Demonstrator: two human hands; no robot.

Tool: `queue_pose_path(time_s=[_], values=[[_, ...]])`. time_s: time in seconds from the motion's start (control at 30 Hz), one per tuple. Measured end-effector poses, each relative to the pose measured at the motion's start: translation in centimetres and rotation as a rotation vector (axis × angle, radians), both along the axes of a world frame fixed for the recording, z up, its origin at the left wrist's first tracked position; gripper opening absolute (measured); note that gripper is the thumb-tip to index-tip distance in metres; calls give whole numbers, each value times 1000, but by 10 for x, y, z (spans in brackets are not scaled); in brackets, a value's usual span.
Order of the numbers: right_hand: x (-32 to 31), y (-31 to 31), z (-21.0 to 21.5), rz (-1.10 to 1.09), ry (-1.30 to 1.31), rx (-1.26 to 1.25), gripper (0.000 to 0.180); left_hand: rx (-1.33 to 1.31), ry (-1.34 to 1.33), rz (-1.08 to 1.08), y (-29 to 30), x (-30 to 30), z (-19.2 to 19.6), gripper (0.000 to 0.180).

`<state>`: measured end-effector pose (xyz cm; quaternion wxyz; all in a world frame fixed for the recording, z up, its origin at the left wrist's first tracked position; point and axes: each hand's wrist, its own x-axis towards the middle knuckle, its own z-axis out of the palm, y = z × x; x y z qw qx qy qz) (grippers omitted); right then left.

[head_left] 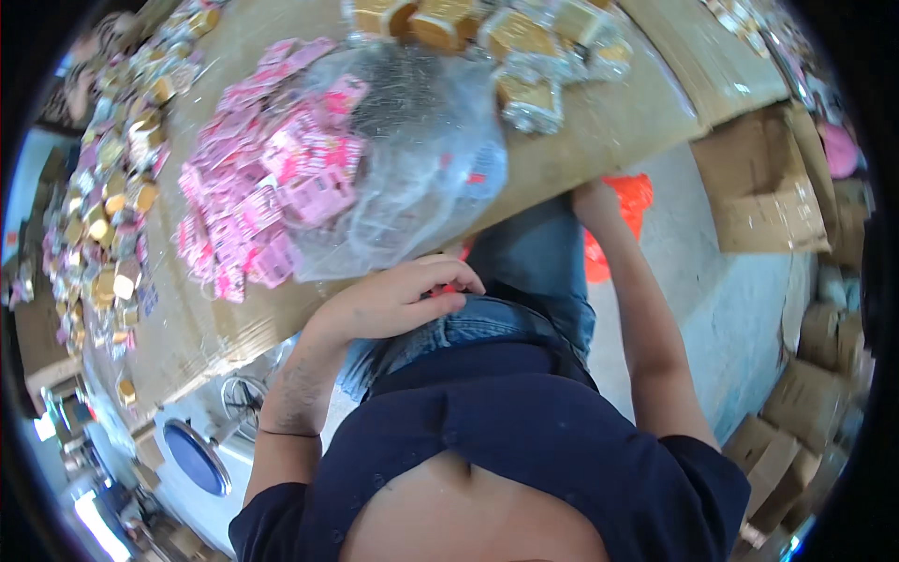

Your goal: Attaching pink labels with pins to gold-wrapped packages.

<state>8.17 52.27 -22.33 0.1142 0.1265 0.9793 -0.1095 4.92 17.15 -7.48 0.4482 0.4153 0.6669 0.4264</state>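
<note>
My left hand (412,295) is in front of the table's near edge, above my lap, its fingers curled inward. A bit of red shows between thumb and forefinger; what it belongs to is unclear. Lower right of the tabletop, my right hand (592,203) reaches down beside a bright red plastic bag (633,208), its fingers hidden. On the table, nearest my left hand, lies a clear plastic bag (403,206) with a dark bundle of thin strands (405,94) at its far end. A heap of pink printed cards (272,178) lies against the bag's left side.
Cardboard (552,169) covers the table. Clear-wrapped gold pieces (520,47) sit at its far side, and many more (117,220) spread along the left. An open carton (763,183) stands at right, with stacked boxes (805,403) behind. A blue round stool (197,457) is lower left.
</note>
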Motion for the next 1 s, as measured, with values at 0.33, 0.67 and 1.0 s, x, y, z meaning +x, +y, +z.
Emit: queue_pose_path(time_s=[0.33,0.67,1.0], values=[[78,-37,168,91,-283,-102,25,69,522,526,-69,-62,88,21],[-88,-144,217,431,708,-99,14,-75,1196,339,-18,-119,45,23],[-120,-137,205,391,579,-156,8,-32,1113,429,-28,-123,40,14]])
